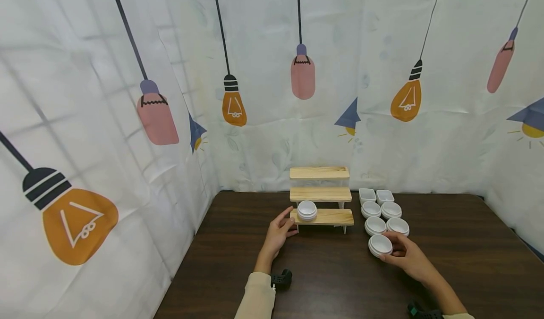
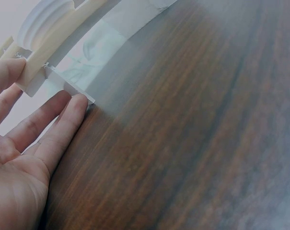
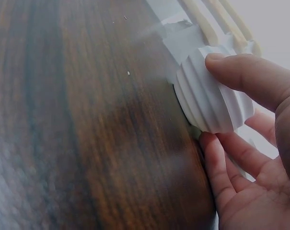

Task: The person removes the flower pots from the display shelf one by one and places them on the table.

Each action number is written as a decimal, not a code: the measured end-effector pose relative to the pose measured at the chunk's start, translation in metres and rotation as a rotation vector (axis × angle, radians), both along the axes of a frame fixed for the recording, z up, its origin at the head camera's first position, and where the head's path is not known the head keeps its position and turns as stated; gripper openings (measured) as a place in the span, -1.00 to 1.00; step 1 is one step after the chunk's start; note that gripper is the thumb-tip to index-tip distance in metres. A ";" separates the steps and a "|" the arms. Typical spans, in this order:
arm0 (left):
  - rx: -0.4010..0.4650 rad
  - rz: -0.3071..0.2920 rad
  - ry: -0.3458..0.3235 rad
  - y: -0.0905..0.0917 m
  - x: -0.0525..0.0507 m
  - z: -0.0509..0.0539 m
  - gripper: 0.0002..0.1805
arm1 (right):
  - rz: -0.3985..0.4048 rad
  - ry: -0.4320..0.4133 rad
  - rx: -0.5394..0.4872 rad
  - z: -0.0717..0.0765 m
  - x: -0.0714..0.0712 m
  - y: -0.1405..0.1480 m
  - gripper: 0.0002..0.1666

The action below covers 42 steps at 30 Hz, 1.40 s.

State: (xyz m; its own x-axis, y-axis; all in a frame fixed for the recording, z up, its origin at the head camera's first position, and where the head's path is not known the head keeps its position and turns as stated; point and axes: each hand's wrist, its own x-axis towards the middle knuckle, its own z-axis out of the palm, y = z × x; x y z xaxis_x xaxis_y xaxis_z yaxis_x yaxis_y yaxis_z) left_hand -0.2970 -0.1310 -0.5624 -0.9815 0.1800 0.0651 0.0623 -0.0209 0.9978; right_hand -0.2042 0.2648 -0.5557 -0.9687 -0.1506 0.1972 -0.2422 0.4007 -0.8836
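A three-tier wooden display stand [image 1: 320, 194] with clear supports stands at the back of the table. One small stack of round white dishes [image 1: 307, 210] sits on its lowest shelf, towards the left. My left hand [image 1: 277, 236] touches the left end of that shelf; in the left wrist view its fairly straight fingertips [image 2: 78, 102] meet the clear support. Right of the stand, my right hand [image 1: 407, 258] holds the nearest stack of round white dishes [image 1: 379, 245]. In the right wrist view the thumb presses the ribbed side of this stack [image 3: 209, 96], fingers on the other side.
Behind the held stack stand several more round white dish stacks [image 1: 376, 225] in two columns, with square white dishes [image 1: 367, 195] at the far end. The dark wood table [image 1: 331, 272] meets a printed white curtain [image 1: 263, 158] at the back.
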 end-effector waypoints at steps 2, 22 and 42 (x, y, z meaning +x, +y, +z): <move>0.002 -0.001 -0.001 0.000 0.000 0.000 -0.43 | 0.002 -0.001 -0.001 0.000 0.000 0.000 -0.31; -0.007 -0.004 -0.008 0.000 0.000 0.001 -0.40 | 0.003 -0.004 -0.003 0.001 0.001 0.000 -0.31; 0.003 0.011 -0.005 0.000 0.000 0.001 -0.43 | -0.017 0.099 0.051 0.016 0.005 0.004 -0.34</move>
